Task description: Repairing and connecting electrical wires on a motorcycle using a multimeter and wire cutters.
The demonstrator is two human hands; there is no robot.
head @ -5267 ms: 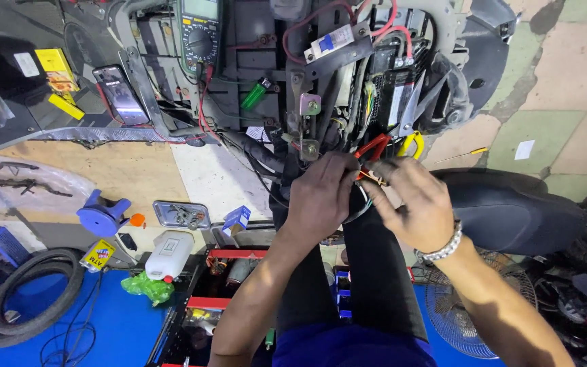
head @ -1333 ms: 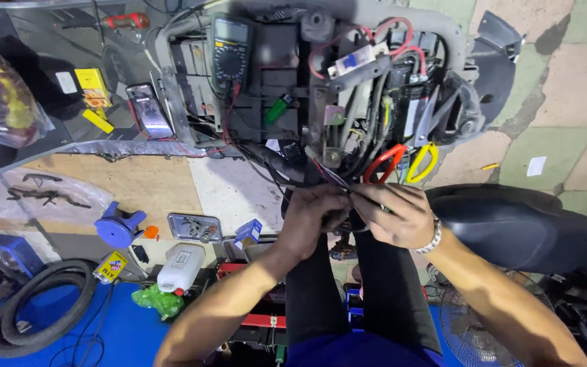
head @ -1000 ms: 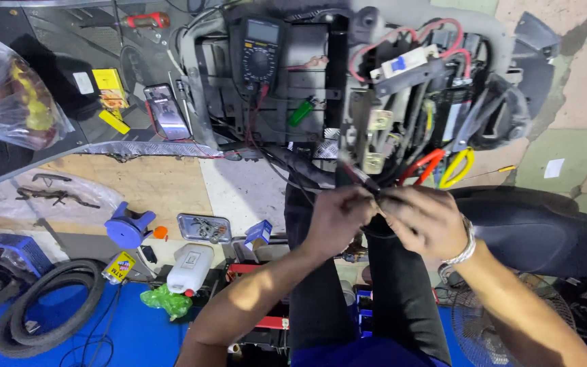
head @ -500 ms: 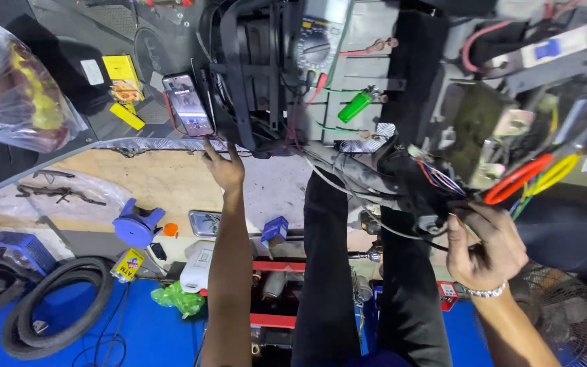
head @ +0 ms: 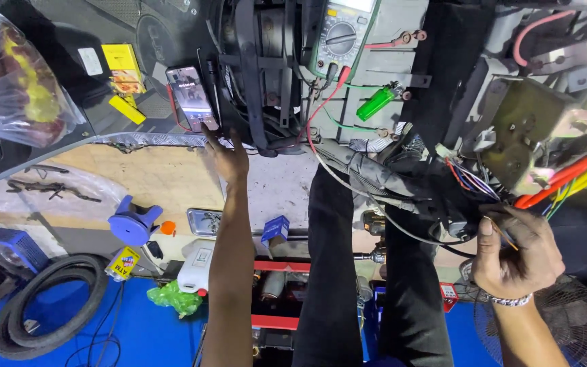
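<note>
My left hand (head: 227, 155) stretches forward to the lower edge of a smartphone (head: 189, 97) lying on the dark panel, fingertips at its bottom corner. My right hand (head: 519, 253) is closed around a bundle of thin coloured wires (head: 469, 182) and a black connector coming out of the opened scooter body. A multimeter (head: 342, 32) with red and black leads lies on the frame ahead, a green lighter (head: 376, 103) beside it. Orange and yellow tool handles (head: 566, 178) stick out at the right.
A clear plastic bag (head: 15, 88) with yellow contents sits at the far left. On the floor lie a rubber tyre (head: 49, 306), a blue stool-like part (head: 134, 221), a white bottle (head: 195, 261) and a fan (head: 579, 329). My dark trouser legs (head: 338, 272) fill the middle.
My left hand left the wires and reached forward-left to the smartphone. My right hand stays on the wire bundle. The camera moved closer and shifted left.
</note>
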